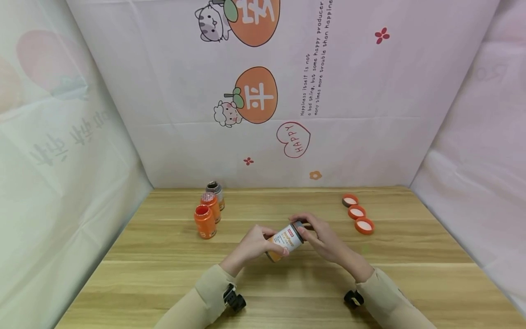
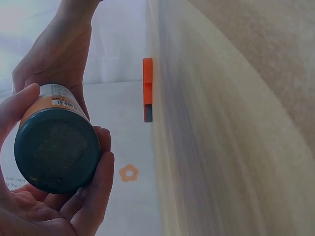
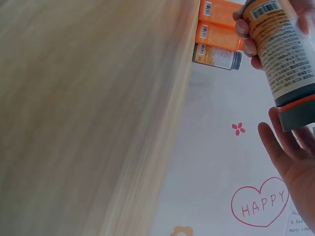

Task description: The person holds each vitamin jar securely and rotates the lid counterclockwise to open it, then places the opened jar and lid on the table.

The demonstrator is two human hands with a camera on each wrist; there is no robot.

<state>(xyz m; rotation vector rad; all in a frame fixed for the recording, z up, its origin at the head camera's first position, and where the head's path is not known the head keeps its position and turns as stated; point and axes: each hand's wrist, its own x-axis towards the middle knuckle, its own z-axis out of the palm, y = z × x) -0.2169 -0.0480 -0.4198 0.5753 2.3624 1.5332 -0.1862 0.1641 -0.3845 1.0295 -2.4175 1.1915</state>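
My left hand (image 1: 255, 246) grips a supplement bottle (image 1: 286, 239) with a white and orange label, thumb along its side. The bottle is tilted above the wooden table, its grey base (image 2: 56, 152) toward the left wrist camera. Its dark grey cap (image 3: 299, 114), with an orange lower edge, sits on the neck. My right hand (image 1: 326, 241) holds this cap between thumb and fingers in the head view. In the right wrist view its fingers (image 3: 278, 142) lie against the cap's far side, with the thumb hidden.
At the back left stand two uncapped orange bottles (image 1: 205, 222) and a grey-topped bottle (image 1: 219, 194) in a slanting row. Three orange-rimmed caps (image 1: 364, 225) lie with white insides up at the right. A printed white cloth (image 1: 189, 137) hangs behind the table (image 1: 160, 265).
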